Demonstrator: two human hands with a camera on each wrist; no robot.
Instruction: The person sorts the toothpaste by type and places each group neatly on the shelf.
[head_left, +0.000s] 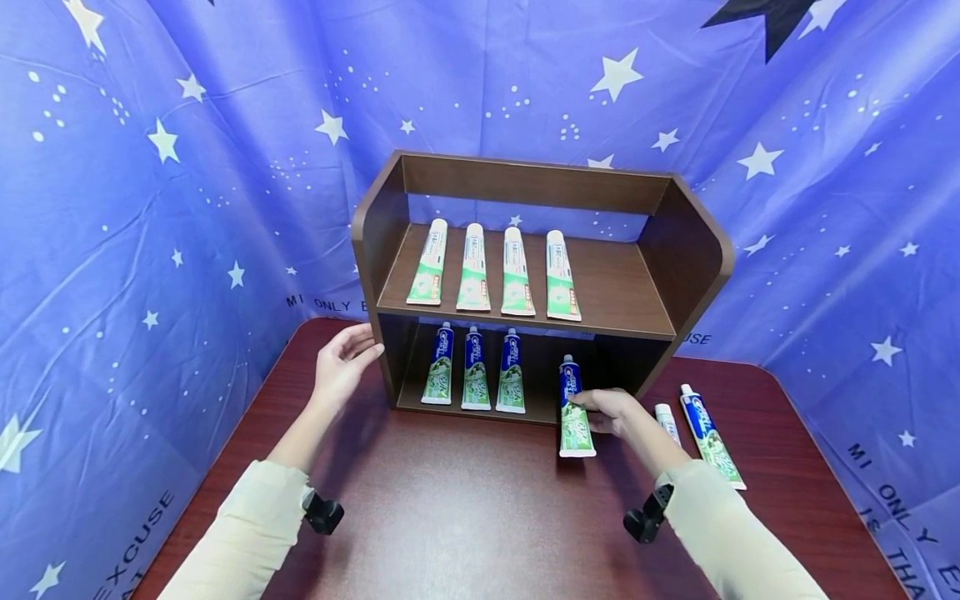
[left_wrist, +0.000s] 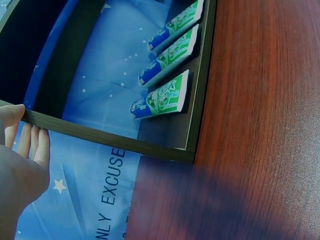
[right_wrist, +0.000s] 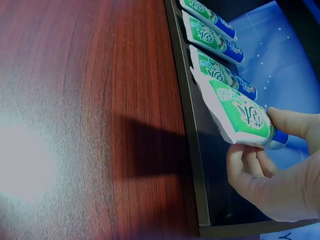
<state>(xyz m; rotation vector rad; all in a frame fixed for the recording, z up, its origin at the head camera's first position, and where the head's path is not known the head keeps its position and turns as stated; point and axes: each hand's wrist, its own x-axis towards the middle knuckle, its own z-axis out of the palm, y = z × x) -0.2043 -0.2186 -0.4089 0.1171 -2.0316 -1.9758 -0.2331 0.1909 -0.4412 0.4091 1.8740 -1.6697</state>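
Note:
My right hand [head_left: 609, 412] pinches a blue-and-green toothpaste tube [head_left: 576, 417] between thumb and fingers, at the front of the lower shelf. In the right wrist view this toothpaste tube [right_wrist: 245, 117] is tilted, its flat white end toward the table. My left hand [head_left: 343, 364] holds the left side panel of the brown two-tier shelf rack [head_left: 378, 367]; in the left wrist view the thumb and fingers [left_wrist: 42, 145] lie on either side of the panel edge. Three similar tubes [head_left: 476, 371] stand leaning in a row on the lower tier, left of the held one.
Several white-and-green toothpaste tubes [head_left: 516, 275] lean on the upper tier. On the table to the right lie a blue-and-green tube [head_left: 708, 433] and a white tube [head_left: 667, 422], partly hidden by the right forearm. A blue star-patterned cloth [head_left: 225, 167] surrounds the dark red table [head_left: 442, 500].

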